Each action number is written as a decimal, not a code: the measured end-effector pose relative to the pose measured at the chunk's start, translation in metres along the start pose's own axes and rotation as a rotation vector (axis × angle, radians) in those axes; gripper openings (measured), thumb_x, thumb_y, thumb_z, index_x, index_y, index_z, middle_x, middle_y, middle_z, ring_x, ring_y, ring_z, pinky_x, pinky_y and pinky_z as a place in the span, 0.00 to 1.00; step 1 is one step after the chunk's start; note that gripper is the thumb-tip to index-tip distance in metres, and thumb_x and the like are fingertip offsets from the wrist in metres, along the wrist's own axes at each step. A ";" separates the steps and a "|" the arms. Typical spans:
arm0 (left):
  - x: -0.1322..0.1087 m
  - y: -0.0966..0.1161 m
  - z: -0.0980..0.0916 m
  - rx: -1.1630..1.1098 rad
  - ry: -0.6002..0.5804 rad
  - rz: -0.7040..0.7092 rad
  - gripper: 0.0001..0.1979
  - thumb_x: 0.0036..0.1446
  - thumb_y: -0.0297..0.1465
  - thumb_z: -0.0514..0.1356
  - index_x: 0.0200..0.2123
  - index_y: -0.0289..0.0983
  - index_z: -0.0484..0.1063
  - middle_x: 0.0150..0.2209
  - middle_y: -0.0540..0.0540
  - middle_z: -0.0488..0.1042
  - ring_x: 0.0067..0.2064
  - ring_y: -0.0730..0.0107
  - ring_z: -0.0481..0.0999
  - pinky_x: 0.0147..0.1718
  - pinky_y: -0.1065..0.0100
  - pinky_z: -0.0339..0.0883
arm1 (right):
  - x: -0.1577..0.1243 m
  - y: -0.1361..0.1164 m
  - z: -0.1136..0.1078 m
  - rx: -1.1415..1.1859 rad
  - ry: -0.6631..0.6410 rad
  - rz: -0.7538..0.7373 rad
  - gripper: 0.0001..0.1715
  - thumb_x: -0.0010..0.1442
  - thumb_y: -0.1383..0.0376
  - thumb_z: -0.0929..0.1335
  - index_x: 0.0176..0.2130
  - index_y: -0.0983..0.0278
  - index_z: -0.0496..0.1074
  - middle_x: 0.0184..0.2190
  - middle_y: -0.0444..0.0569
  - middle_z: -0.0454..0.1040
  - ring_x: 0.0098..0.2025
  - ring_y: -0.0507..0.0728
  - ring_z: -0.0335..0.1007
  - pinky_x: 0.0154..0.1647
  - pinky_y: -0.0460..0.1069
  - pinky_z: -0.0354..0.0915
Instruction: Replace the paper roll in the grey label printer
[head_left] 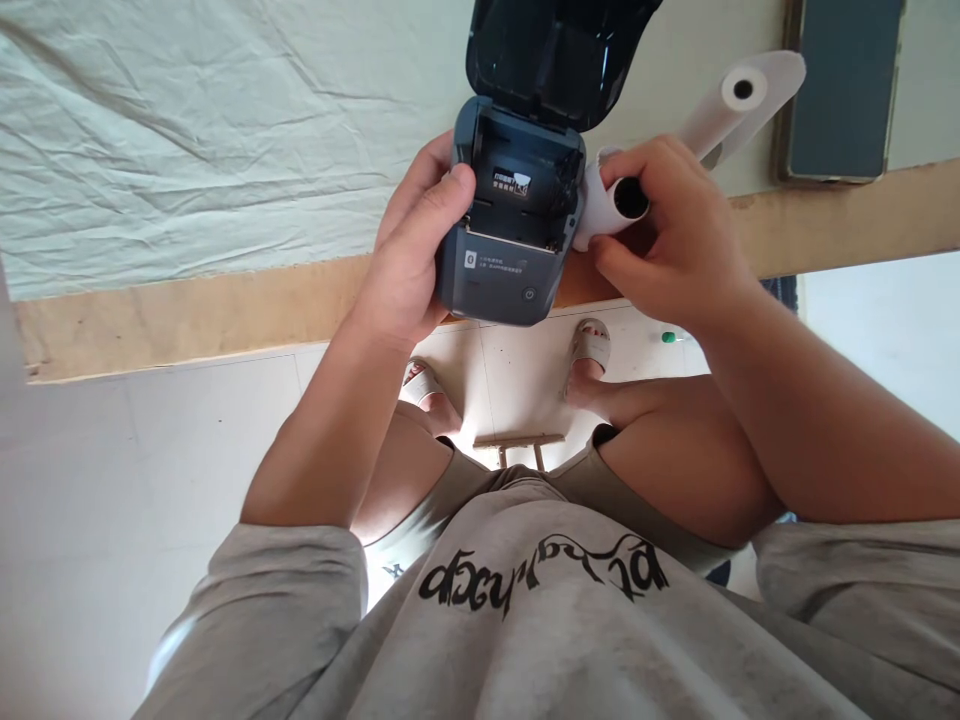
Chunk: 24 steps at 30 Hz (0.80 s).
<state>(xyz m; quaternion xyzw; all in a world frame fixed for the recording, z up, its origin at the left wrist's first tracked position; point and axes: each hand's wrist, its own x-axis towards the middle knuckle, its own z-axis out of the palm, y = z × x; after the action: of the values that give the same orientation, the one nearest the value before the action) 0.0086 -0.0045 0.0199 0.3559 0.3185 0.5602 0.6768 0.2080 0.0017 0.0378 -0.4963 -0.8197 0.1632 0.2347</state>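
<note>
A small dark grey label printer [510, 230] sits at the table's near edge with its lid [555, 50] flipped up and its paper bay open. My left hand [416, 250] wraps the printer's left side, thumb on the bay's rim. My right hand [671, 240] is closed round a white paper roll [611, 200] with a dark core, held against the printer's right side. A second white paper roll [739, 95] lies on the table just beyond my right hand.
A creased white cloth [187, 130] covers the table, whose bare wooden edge [187, 315] runs across the view. A dark flat tablet-like object [847, 90] lies at the far right. Below are my knees, sandalled feet and a pale tiled floor.
</note>
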 end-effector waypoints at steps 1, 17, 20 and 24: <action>0.000 0.000 0.000 0.002 -0.002 -0.001 0.07 0.55 0.34 0.54 0.37 0.42 0.69 0.37 0.49 0.74 0.41 0.62 0.73 0.31 0.65 0.65 | 0.000 -0.001 0.001 -0.006 -0.009 -0.006 0.19 0.45 0.71 0.66 0.39 0.59 0.61 0.38 0.47 0.63 0.36 0.50 0.60 0.35 0.47 0.61; 0.002 0.000 -0.006 0.055 -0.070 -0.016 0.10 0.56 0.34 0.52 0.38 0.40 0.71 0.40 0.47 0.73 0.43 0.61 0.72 0.34 0.65 0.68 | -0.005 -0.006 -0.002 -0.001 -0.036 0.018 0.13 0.50 0.68 0.65 0.39 0.58 0.66 0.40 0.48 0.63 0.42 0.52 0.61 0.43 0.49 0.62; 0.003 -0.001 -0.006 0.034 -0.050 -0.022 0.09 0.55 0.34 0.54 0.38 0.41 0.70 0.39 0.47 0.73 0.43 0.60 0.72 0.32 0.65 0.67 | -0.005 -0.009 -0.001 0.233 0.034 0.134 0.22 0.51 0.67 0.65 0.47 0.54 0.61 0.38 0.46 0.64 0.38 0.50 0.62 0.42 0.47 0.62; 0.002 -0.003 -0.007 0.011 -0.051 -0.018 0.09 0.54 0.35 0.55 0.39 0.42 0.69 0.38 0.48 0.73 0.41 0.61 0.73 0.31 0.66 0.66 | -0.002 -0.009 -0.002 0.826 -0.015 0.379 0.22 0.51 0.67 0.59 0.47 0.56 0.58 0.36 0.46 0.64 0.35 0.50 0.63 0.32 0.47 0.61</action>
<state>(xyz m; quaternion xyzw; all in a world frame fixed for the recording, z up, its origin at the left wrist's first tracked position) 0.0046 -0.0016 0.0138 0.3710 0.3073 0.5430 0.6878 0.2030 -0.0042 0.0438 -0.5012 -0.5823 0.5201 0.3731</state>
